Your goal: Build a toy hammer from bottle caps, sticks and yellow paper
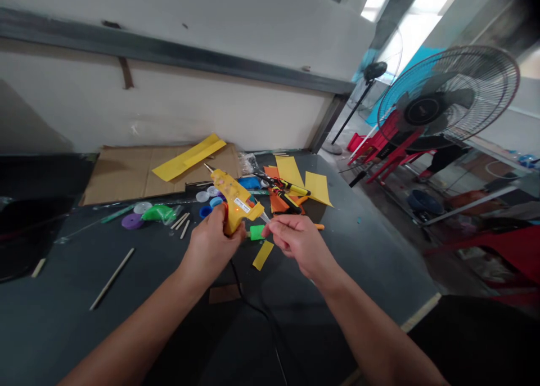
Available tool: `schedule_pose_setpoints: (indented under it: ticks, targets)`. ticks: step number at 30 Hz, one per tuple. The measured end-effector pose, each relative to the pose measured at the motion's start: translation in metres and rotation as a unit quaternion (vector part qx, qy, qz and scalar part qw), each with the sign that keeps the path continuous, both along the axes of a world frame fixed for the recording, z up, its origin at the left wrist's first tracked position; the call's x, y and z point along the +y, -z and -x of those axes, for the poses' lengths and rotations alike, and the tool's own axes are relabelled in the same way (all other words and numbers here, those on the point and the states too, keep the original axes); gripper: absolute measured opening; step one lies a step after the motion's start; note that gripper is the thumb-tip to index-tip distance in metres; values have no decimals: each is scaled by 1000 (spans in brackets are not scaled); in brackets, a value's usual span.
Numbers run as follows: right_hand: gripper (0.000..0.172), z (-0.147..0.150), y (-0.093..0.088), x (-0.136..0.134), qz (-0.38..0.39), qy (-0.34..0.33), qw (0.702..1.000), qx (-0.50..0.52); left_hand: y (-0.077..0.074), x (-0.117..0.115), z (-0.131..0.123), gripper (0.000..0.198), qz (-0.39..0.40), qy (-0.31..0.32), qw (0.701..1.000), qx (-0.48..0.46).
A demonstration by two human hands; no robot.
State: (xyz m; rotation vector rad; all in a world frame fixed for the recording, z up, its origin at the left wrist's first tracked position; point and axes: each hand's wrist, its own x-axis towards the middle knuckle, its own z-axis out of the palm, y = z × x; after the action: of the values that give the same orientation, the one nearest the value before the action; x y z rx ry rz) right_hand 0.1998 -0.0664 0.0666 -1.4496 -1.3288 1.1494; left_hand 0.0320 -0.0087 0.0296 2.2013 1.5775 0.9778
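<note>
My left hand (215, 237) is wrapped round the handle of a yellow hot glue gun (230, 192), whose nozzle points up and left. A small orange light glows on its side. At the gun's rear end, my right hand (295, 239) pinches a translucent glue stick (265, 218), its far end hidden in the fingers. Just under the gun, between both hands, shows a bright green piece (256, 232); what supports it is hidden. A small yellow strip (263, 255) lies on the dark table below. The black cord (248, 303) runs down toward me.
Cardboard (122, 172) with a folded yellow strip (189, 158) lies at the back. Bottle caps (205, 211), green plastic (159, 212) and wooden sticks (112, 279) are on the left. Pliers (291, 189) lie among yellow and orange sheets. A fan (426, 110) stands beyond the table.
</note>
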Motion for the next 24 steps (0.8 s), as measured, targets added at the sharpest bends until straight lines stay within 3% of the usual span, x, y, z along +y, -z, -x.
schedule_pose_setpoints:
  ticks: [3, 5, 7, 11, 14, 19, 24]
  targets:
    - [24, 2, 0, -2, -68, 29, 992, -104, -1, -1, 0, 18, -4, 0, 1000, 3]
    - [24, 3, -1, -4, -158, 64, 962, -215, -3, -1, 0, 16, -5, -2, 1000, 7]
    - [25, 3, -2, -6, -199, 73, 942, -260, -4, -1, 0, 15, -5, -8, 1000, 13]
    - [24, 0, -1, -4, -107, 25, 986, -126, -4, -2, 1, 16, 3, -8, 1000, 30]
    - [26, -2, 0, -1, -54, -5, 998, -36, -3, -3, 0, 16, 2, -3, 1000, 28]
    - [25, 3, -1, -4, -147, 55, 972, -173, -7, -3, -2, 15, 20, -12, 1000, 16]
    - [29, 6, 0, -7, -187, 62, 939, -283, -11, -4, -2, 16, 44, -16, 999, 20]
